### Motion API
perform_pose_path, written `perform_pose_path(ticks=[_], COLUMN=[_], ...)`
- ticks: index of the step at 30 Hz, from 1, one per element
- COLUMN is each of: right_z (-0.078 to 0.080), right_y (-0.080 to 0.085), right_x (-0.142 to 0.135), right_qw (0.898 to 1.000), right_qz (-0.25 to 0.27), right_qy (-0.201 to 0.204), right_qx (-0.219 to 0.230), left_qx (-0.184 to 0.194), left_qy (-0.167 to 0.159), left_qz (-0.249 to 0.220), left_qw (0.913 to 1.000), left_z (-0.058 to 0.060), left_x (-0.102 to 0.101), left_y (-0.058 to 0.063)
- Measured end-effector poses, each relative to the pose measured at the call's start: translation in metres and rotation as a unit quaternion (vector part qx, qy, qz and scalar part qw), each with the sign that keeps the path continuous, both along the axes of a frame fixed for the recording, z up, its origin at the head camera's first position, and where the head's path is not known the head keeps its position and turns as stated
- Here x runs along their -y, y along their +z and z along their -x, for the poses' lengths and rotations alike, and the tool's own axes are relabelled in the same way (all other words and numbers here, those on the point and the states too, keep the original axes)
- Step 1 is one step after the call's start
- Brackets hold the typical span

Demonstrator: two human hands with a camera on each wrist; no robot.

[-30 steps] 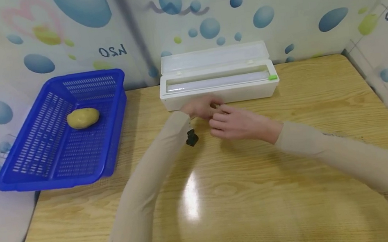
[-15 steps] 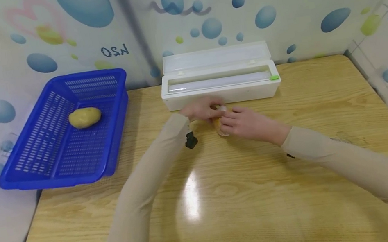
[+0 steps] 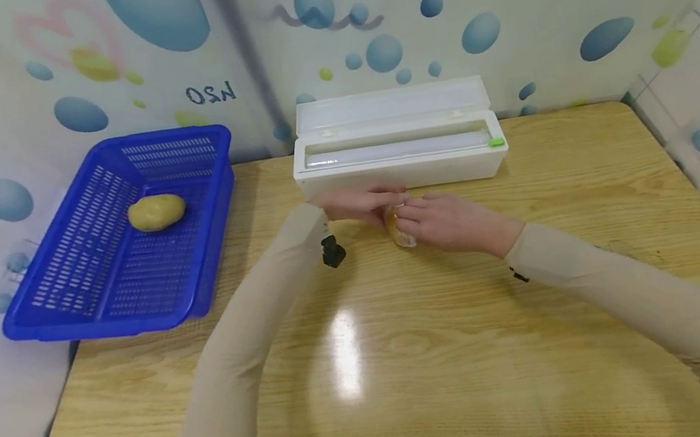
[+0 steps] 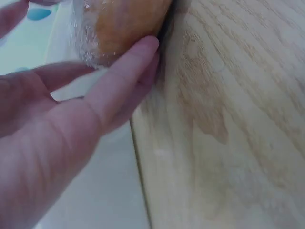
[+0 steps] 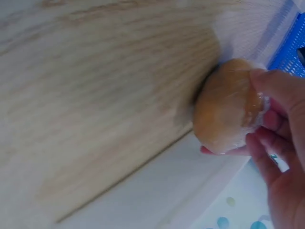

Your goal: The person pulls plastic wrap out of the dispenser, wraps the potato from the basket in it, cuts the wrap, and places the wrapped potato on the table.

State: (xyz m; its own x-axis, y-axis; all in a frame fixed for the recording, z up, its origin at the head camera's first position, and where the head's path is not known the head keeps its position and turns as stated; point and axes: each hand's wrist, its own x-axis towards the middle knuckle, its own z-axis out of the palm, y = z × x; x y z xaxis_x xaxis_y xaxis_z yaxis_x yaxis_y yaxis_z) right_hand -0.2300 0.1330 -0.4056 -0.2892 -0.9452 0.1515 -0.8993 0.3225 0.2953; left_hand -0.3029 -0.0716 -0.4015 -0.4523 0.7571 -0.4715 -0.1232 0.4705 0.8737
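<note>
A potato (image 3: 393, 226) wrapped in clear cling film sits on the table just in front of a white film dispenser. My left hand (image 3: 355, 204) holds it from the far left side, thumb and fingers against it. From the right, my right hand (image 3: 454, 222) grips it and hides much of it in the head view. Close up in the right wrist view, the potato (image 5: 226, 107) has film bunched at the end where the right thumb and fingers meet it. In the left wrist view the left thumb (image 4: 128, 71) touches its film-covered side.
The white dispenser (image 3: 398, 176) stands at the wall with its lid raised, a film roll (image 3: 397, 150) inside and a green slider (image 3: 497, 142) at its right end. At the left a blue basket (image 3: 191, 293) holds a bare potato (image 3: 157, 213). Table wood (image 3: 450, 354) spreads in front.
The wrapped potato, hidden between the hands at first, now shows between them. The right hand has shifted slightly right. My left wrist has moved a little left, its fingers straightening more.
</note>
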Motion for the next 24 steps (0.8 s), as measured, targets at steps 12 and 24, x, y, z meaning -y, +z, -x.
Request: perform_pose_path(ticks=[12, 24], right_z=[0.005, 0.013], right_y=[-0.015, -0.009], right_x=[-0.010, -0.011], right_qw=[0.982, 0.872], right_qz=[0.150, 0.270], right_qy=[0.056, -0.107], right_qx=[0.101, 0.393], left_qx=[-0.137, -0.118], left_qy=[-0.036, -0.018], left_qz=[-0.003, -0.035], left_qw=[0.9899, 0.9922], left_z=[0.005, 0.007], left_x=[0.017, 0.012], left_y=[-0.016, -0.020])
